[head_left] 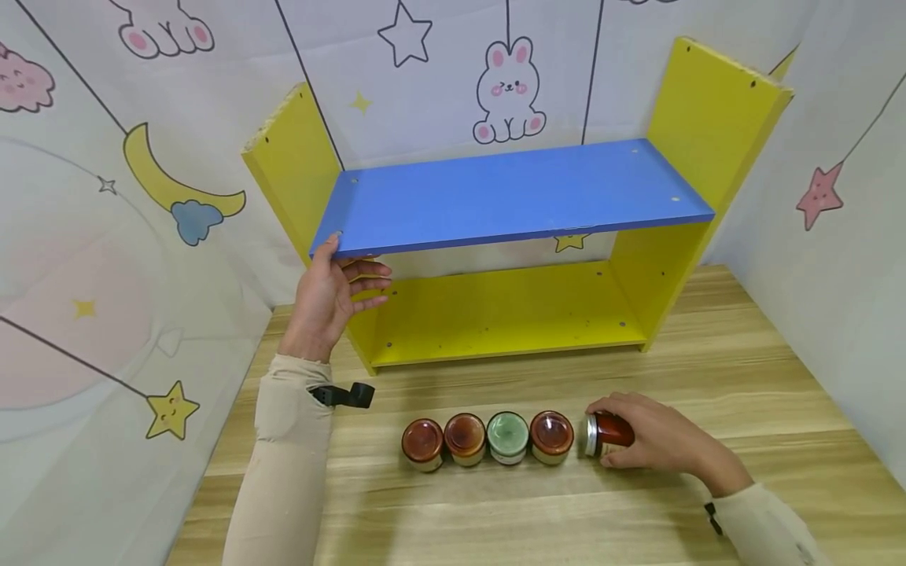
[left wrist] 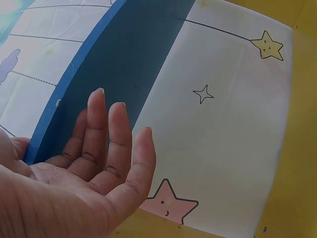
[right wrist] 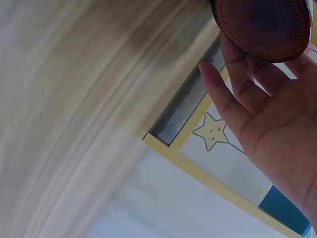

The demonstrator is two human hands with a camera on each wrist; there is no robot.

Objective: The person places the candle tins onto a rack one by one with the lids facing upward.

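Observation:
My left hand holds the front left corner of the blue shelf board, its thumb on top and its other fingers spread below. In the left wrist view, those fingers stand beside the board's underside. My right hand grips an amber glass jar tipped on its side, silver lid toward the left. The jar's round base shows in the right wrist view. Left of it stand several jars in a row, among them a green jar and a dark red-brown jar, glass bases up.
The shelf unit has a yellow left side panel, a yellow right side panel and a yellow bottom board. It stands on a wood-grain table. Behind it hangs a white cloth printed with rabbits and stars.

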